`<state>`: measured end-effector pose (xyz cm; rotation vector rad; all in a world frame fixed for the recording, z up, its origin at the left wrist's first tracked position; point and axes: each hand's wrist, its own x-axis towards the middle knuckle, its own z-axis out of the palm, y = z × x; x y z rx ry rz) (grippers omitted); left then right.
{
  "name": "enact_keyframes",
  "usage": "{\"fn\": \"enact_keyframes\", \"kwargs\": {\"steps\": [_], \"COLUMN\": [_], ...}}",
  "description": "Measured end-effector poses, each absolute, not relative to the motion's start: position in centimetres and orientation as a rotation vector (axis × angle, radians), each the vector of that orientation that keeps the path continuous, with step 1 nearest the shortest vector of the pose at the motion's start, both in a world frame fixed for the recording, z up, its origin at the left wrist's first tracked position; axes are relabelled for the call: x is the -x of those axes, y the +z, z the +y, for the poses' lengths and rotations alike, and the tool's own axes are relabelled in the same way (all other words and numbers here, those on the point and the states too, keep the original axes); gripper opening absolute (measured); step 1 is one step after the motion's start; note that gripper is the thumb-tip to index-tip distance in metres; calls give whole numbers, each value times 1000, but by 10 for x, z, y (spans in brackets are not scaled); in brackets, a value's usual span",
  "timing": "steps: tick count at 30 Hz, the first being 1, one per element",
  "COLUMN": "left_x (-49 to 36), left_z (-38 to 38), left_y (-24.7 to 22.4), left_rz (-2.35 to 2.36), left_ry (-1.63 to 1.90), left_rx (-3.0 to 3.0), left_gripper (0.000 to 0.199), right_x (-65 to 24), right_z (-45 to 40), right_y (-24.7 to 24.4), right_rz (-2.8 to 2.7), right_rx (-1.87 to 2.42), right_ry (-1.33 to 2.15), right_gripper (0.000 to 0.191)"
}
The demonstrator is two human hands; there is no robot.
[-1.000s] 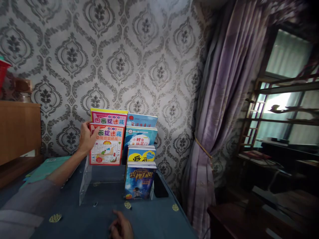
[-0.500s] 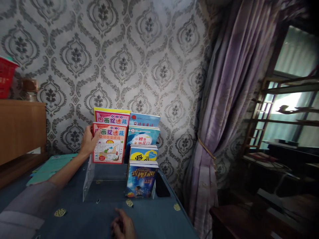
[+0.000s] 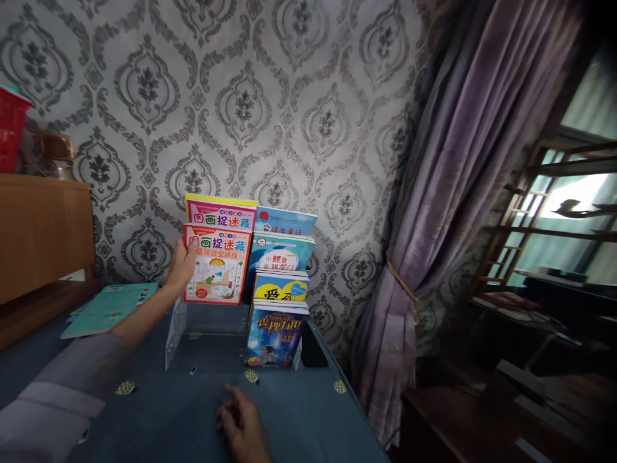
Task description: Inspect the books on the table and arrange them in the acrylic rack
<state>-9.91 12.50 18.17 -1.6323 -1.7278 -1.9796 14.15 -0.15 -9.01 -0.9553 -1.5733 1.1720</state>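
Observation:
My left hand (image 3: 182, 265) grips the left edge of a red-bordered children's book (image 3: 218, 273), thumb across its front cover. The book stands upright in the left column of a clear tiered book rack (image 3: 207, 331), in front of a pink book (image 3: 219, 215). Over the table at the bottom, my right hand (image 3: 241, 418) holds nothing; its index finger points out and the other fingers curl loosely. Nearest to it in the rack's right column is a blue book (image 3: 274, 334), with a yellow book (image 3: 277, 286) and two light blue books behind.
A blue tablecloth (image 3: 173, 418) with yellow leaf shapes covers the table. Teal booklets (image 3: 113, 308) lie at the left beside a wooden cabinet (image 3: 45, 238). A black flat object (image 3: 314, 352) lies right of the rack. A purple curtain (image 3: 409, 270) hangs at the right.
The view has tilted slightly, so the rack and books appear a little higher. My left hand keeps its hold on the red-bordered book; my right hand stays over the table.

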Motion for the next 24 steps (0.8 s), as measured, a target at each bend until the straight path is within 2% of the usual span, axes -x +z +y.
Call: {"fn": "enact_keyframes", "kwargs": {"steps": [10, 18, 24], "left_x": [86, 85, 89], "left_z": [122, 123, 118], "left_y": [185, 178, 159], "left_rz": [-1856, -1880, -1795], "left_ry": [-2056, -2016, -1927], "left_rx": [1484, 1496, 1580], "left_gripper": [37, 39, 25], "right_x": [-146, -151, -149], "right_z": [0, -3, -5], "right_y": [-85, -73, -71], "right_rz": [-1640, -1661, -1655], "right_rx": [932, 922, 926], "right_ry": [1223, 1239, 1237], "right_gripper": [54, 56, 59]}}
